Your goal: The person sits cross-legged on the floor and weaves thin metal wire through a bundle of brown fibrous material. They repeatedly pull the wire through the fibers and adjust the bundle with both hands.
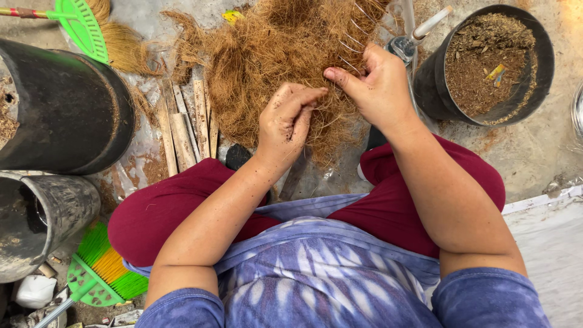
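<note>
My left hand [285, 124] pinches thin strands of the brown fibre pile [273, 54]; my right hand [376, 85] grips fibres just beside, pile lying ahead of both.

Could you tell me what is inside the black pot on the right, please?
The black pot holds dry brown crumbly material with a small yellow scrap on top; anything beneath that surface is covered.

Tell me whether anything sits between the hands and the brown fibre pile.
Nothing visible does. The left hand and the right hand are both already on the fibre pile, fingers pinching strands at its near edge. The wooden sticks lie off to the left, and the black pot stands to the right.
</note>
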Available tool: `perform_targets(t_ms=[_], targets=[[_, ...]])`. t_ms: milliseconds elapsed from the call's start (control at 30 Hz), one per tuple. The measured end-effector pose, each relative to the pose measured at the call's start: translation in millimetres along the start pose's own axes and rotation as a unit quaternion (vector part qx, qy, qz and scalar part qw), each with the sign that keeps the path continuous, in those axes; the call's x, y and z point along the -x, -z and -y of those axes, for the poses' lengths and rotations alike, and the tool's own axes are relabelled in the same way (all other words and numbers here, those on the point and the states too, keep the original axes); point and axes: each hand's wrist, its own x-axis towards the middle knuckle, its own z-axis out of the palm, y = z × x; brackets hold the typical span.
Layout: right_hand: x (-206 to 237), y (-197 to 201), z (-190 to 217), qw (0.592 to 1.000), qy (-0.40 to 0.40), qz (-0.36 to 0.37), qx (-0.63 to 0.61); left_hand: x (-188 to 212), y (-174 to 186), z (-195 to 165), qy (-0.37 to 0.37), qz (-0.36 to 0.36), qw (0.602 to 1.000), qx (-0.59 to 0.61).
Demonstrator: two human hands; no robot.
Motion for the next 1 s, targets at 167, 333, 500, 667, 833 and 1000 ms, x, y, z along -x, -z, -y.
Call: perform_targets(t_ms=[167, 333, 500, 667, 833, 1000], targets=[[0.5, -8.7, 0.6, 1.000, 0.025, 0.007, -0.003, 3.7, -2.7, 13.7, -0.046, -0.069, 0.995, -0.055], [1.6, -17.5, 1.6, 0.999, 0.014, 0.028, 0.006, -1.8, 7.0, 34.8, -0.184, -0.084, 0.972, -0.116], [4.8, -25.5, 4.8, 0.997, 0.010, 0.065, -0.038, -1.7, 6.4, 44.7, -0.154, -0.095, 0.977, -0.110], [1.0, -18.6, 6.6, 0.998, 0.002, 0.061, -0.036, -0.5, 6.5, 43.6, -0.050, -0.057, 0.997, -0.018], [-3.9, -4.6, 3.6, 0.999, 0.032, 0.030, -0.029, -3.8, 17.8, 50.3, -0.135, -0.109, 0.985, -0.017], [-7.1, 5.2, -4.0, 0.995, 0.065, -0.006, -0.079, 14.2, 9.9, 59.1, -0.315, -0.188, 0.912, -0.183]])
